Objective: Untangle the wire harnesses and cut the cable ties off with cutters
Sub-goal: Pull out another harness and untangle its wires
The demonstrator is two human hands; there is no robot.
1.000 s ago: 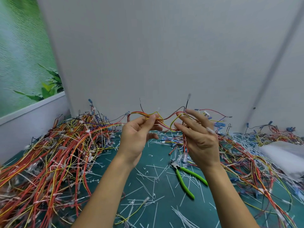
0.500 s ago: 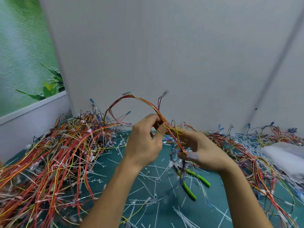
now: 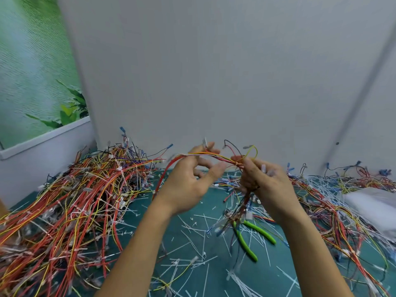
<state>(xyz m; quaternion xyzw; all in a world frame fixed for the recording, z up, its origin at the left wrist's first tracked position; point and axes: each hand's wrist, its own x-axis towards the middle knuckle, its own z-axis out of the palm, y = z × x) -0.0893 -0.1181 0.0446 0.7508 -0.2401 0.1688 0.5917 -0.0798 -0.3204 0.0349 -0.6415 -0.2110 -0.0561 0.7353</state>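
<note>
Underneath, dangling harness wires [image 3: 244, 202] partly hide green cutters [image 3: 245, 243] among cut ties [image 3: 192, 229].

Both hands are up over the middle of the table [image 3: 145, 203]. The right hand [image 3: 266, 185] pinches the wire harness [image 3: 214, 156] at a knot of red, yellow and black strands, with loose ends looping above the fingers and a tail dangling below the palm. The left hand [image 3: 188, 183] hooks the same harness with curled fingers, thumb held off it (it's blurred, so the exact hold is hard to read). Past that hand, red wires arc down leftward. Green-handled cutters [image 3: 244, 242] lie on the table beneath the right hand, handles spread, among cut cable ties [image 3: 192, 228]. A big tangled pile [image 3: 75, 200] fills the left side. More wires [image 3: 334, 213] and a white bag [image 3: 372, 202] sit along the right edge.
</note>
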